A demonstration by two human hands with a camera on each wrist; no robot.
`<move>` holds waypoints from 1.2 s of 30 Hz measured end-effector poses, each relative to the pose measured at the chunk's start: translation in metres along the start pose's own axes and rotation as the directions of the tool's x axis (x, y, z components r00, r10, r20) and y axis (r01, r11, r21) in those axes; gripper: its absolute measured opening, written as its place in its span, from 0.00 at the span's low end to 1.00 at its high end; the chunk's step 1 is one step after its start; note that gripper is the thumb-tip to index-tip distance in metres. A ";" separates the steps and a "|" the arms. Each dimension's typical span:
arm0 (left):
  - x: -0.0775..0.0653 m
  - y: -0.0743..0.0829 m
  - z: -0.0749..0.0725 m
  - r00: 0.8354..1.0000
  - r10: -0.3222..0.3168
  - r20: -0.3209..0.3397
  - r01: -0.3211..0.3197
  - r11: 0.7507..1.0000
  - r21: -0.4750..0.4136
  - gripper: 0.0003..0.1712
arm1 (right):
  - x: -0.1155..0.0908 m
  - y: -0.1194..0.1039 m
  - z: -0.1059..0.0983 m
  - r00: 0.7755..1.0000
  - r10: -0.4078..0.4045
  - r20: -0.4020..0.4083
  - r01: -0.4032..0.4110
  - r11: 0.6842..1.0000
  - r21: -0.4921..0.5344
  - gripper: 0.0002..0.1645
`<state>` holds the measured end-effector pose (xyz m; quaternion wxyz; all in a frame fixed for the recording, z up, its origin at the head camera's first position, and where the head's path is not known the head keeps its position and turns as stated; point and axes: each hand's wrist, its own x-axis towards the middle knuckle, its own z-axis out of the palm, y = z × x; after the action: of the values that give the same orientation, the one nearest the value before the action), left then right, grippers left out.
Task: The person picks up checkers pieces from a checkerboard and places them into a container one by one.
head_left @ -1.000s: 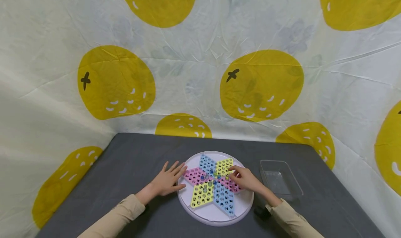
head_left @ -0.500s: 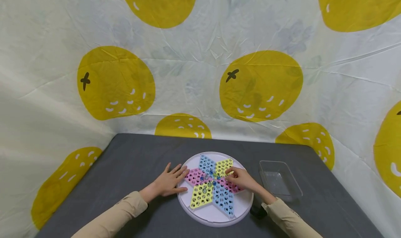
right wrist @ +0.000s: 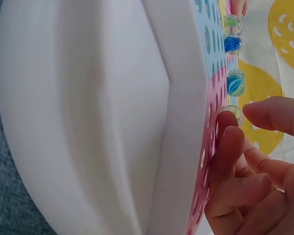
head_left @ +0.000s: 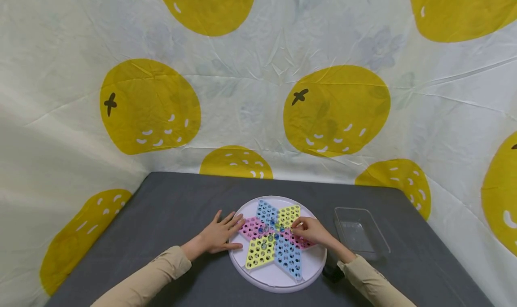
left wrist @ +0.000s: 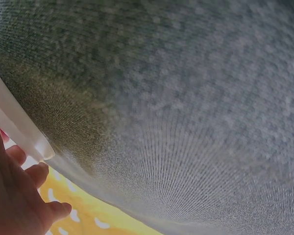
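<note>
A round white Chinese checkers board lies on the dark table, with a star of pink, blue and yellow holed points. Several glass marbles sit around the star's centre. My left hand, fingers spread, rests at the board's left rim. Over the pink point at the right is my right hand. In the right wrist view, its thumb and a fingertip pinch a clear marble with a yellowish swirl, low at the pink holes. Beside that marble stand a blue-green marble and a dark blue marble.
To the right of the board stands a clear plastic box. A dark cloth covers the table. Behind and at both sides hangs a pale curtain printed with large yellow fruit. A black object sits under the right wrist.
My right hand has moved slightly left and closed its thumb and finger together at the pink point. My left hand has slid a little to the right along the rim.
</note>
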<state>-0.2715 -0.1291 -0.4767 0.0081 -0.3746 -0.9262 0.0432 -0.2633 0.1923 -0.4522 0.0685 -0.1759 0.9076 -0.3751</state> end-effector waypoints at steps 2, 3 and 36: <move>0.000 0.000 0.000 1.000 -0.002 0.000 0.002 1.000 -0.004 0.44 | 0.000 0.000 0.001 1.000 0.001 -0.010 -0.001 1.000 -0.012 0.11; 0.001 0.000 0.000 1.000 -0.002 0.000 0.002 1.000 -0.002 0.45 | 0.000 0.000 0.001 1.000 0.001 -0.014 -0.002 1.000 -0.018 0.11; -0.001 0.002 0.002 1.000 0.001 -0.025 -0.002 0.999 -0.037 0.42 | 0.001 -0.005 0.005 0.998 0.029 -0.061 -0.032 0.998 -0.053 0.09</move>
<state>-0.2695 -0.1291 -0.4787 0.0128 -0.3760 -0.9263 0.0214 -0.2611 0.1853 -0.4522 0.0418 -0.1524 0.9215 -0.3547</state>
